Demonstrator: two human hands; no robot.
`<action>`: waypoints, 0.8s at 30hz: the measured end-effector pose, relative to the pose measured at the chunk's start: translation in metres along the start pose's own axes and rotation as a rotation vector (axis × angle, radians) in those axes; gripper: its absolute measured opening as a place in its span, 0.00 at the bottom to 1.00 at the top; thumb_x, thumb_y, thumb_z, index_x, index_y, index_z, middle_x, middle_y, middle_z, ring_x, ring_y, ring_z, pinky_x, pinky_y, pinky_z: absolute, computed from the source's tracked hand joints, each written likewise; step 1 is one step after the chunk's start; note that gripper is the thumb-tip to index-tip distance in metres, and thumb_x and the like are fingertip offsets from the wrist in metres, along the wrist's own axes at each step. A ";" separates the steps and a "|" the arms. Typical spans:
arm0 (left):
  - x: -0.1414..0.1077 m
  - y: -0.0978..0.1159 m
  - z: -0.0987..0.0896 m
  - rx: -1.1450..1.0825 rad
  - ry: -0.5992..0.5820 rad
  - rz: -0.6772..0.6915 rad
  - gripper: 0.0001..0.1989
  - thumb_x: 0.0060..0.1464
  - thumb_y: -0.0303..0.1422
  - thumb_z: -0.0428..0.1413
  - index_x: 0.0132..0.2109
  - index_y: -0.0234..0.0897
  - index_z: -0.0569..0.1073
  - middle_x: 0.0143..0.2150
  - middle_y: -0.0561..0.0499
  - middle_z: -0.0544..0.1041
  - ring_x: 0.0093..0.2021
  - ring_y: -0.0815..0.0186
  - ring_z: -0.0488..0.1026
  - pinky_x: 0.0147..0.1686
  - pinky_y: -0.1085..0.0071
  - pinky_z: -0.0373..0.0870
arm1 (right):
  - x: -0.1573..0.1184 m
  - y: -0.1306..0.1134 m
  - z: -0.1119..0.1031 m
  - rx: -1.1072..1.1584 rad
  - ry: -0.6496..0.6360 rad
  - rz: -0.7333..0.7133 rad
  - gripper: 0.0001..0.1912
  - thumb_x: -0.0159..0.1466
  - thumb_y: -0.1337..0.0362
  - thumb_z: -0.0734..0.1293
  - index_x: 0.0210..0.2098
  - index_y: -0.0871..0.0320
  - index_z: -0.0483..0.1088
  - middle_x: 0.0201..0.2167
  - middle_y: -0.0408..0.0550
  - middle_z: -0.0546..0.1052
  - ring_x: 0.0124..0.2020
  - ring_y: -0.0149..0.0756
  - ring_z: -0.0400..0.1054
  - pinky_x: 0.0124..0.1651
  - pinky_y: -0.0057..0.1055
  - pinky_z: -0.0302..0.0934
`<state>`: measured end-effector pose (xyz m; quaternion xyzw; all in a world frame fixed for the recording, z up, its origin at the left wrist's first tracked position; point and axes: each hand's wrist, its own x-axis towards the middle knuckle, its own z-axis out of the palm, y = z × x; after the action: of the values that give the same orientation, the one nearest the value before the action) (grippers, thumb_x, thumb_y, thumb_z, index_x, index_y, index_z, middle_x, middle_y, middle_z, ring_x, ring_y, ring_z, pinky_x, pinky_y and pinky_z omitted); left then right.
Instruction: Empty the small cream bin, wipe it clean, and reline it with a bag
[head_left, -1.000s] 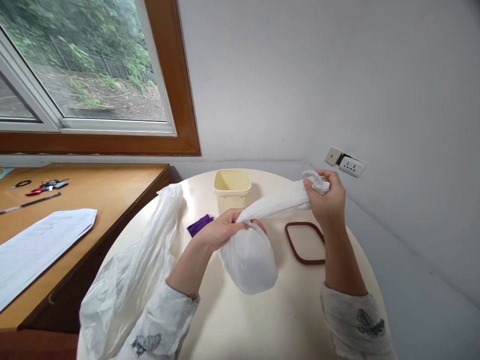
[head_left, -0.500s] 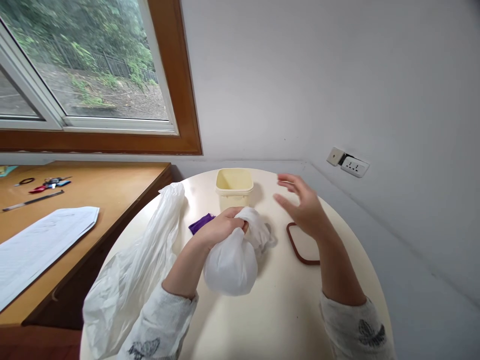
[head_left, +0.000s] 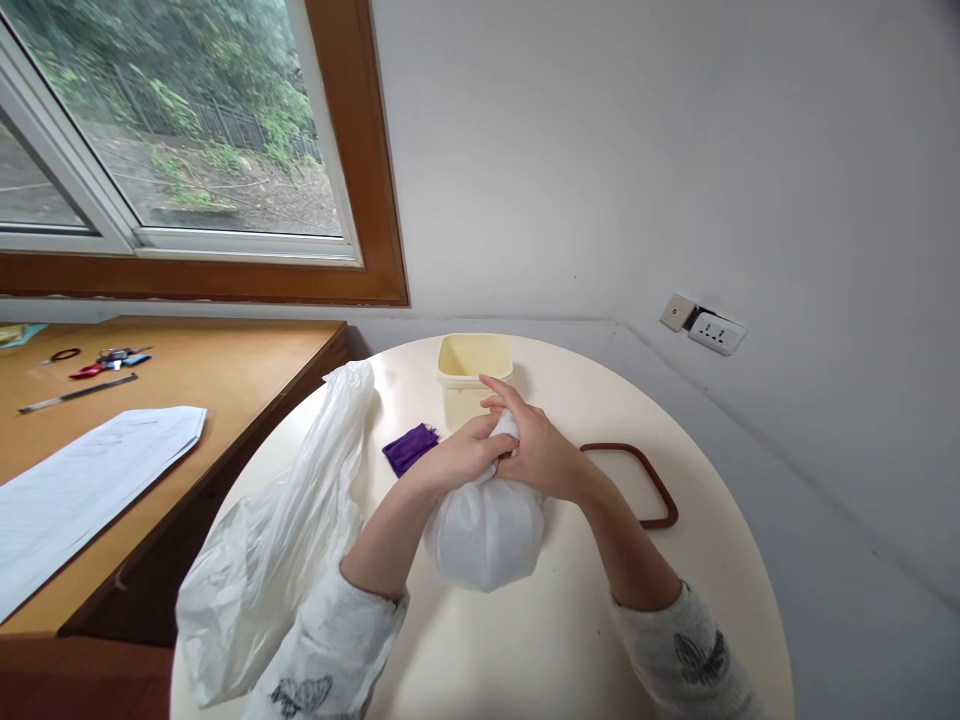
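A rounded white plastic bag bulges below both hands at the middle of the round table, its neck gathered between them. My left hand is closed around the gathered neck. From the other side my right hand grips the same neck, thumb and fingers around it, with its index finger stretched out. A pale yellow square container stands open just behind the hands. To the left lies a folded purple cloth. What the bag holds cannot be made out.
A long crumpled clear-white plastic bag lies along the left of the round table. A brown rounded frame lies on the right. The wooden desk at left bears papers, keys and a pen.
My right hand has moved left from above the brown frame and taken hold of the bag's neck beside my left hand. The neck, loose before, is now bunched upward.
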<state>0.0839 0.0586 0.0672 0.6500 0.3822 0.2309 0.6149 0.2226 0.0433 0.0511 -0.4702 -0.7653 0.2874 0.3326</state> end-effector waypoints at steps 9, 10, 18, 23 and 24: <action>-0.003 0.000 -0.007 -0.147 -0.158 0.052 0.18 0.49 0.31 0.53 0.49 0.37 0.65 0.35 0.51 0.71 0.35 0.65 0.69 0.33 0.71 0.63 | 0.004 0.008 0.005 -0.071 0.124 -0.138 0.33 0.53 0.68 0.63 0.58 0.52 0.53 0.47 0.48 0.69 0.46 0.41 0.64 0.48 0.39 0.58; -0.003 -0.001 -0.007 -0.174 -0.185 0.074 0.19 0.48 0.31 0.55 0.49 0.37 0.65 0.36 0.50 0.71 0.36 0.65 0.69 0.34 0.71 0.64 | 0.005 0.009 0.005 -0.095 0.134 -0.159 0.32 0.53 0.67 0.62 0.58 0.53 0.54 0.45 0.49 0.70 0.44 0.40 0.65 0.47 0.39 0.59; 0.005 -0.009 -0.012 -0.012 -0.119 0.105 0.11 0.48 0.38 0.56 0.35 0.35 0.69 0.29 0.53 0.70 0.30 0.68 0.67 0.29 0.73 0.63 | 0.006 0.016 0.002 -0.271 0.131 -0.123 0.28 0.51 0.66 0.65 0.52 0.57 0.61 0.29 0.44 0.74 0.33 0.38 0.66 0.44 0.37 0.57; 0.004 -0.010 -0.021 0.138 -0.055 0.088 0.13 0.49 0.41 0.55 0.37 0.35 0.68 0.29 0.53 0.71 0.28 0.69 0.66 0.26 0.74 0.59 | 0.002 0.017 -0.010 -0.145 0.008 -0.010 0.09 0.56 0.63 0.62 0.37 0.55 0.69 0.25 0.41 0.72 0.27 0.31 0.62 0.33 0.28 0.56; 0.003 -0.011 -0.022 0.172 -0.049 0.081 0.13 0.49 0.41 0.55 0.36 0.35 0.68 0.27 0.53 0.70 0.27 0.70 0.65 0.25 0.75 0.58 | 0.001 0.018 -0.012 -0.148 -0.024 0.014 0.07 0.57 0.61 0.62 0.32 0.56 0.70 0.22 0.40 0.70 0.25 0.30 0.60 0.29 0.26 0.54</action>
<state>0.0664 0.0744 0.0595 0.7208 0.3586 0.2059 0.5563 0.2412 0.0532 0.0456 -0.4952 -0.7851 0.2382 0.2857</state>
